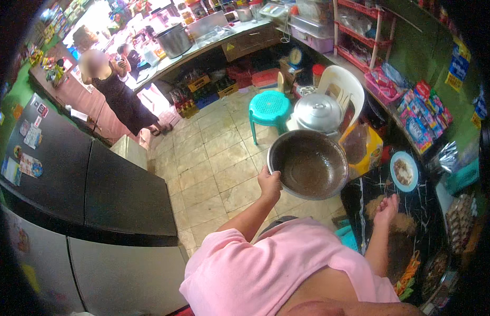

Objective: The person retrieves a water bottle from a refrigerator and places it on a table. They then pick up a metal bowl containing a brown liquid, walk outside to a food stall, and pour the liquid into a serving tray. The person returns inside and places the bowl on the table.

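My left hand (269, 183) grips the rim of a wide metal basin (308, 164) and holds it up over the floor. The basin is tilted, and its inside looks brown and wet. To the right, my right hand (386, 209) is above a black marble-patterned table (353, 201), its fingers curled; whether something small is between them is unclear. Just beyond that hand sits a light blue plate (414, 179) with brown and white food on it. A brown patch (403, 223) shows on the table near my right wrist. Beside the basin stands a yellow plastic bag (371, 154).
A lidded aluminium pot (318, 112) stands beyond the basin, beside a turquoise stool (269, 103) and a white plastic chair (357, 85). A refrigerator (126, 189) is at left. A person in a dark dress (120, 98) stands near the counter (213, 47). Egg trays (460, 221) are at far right.
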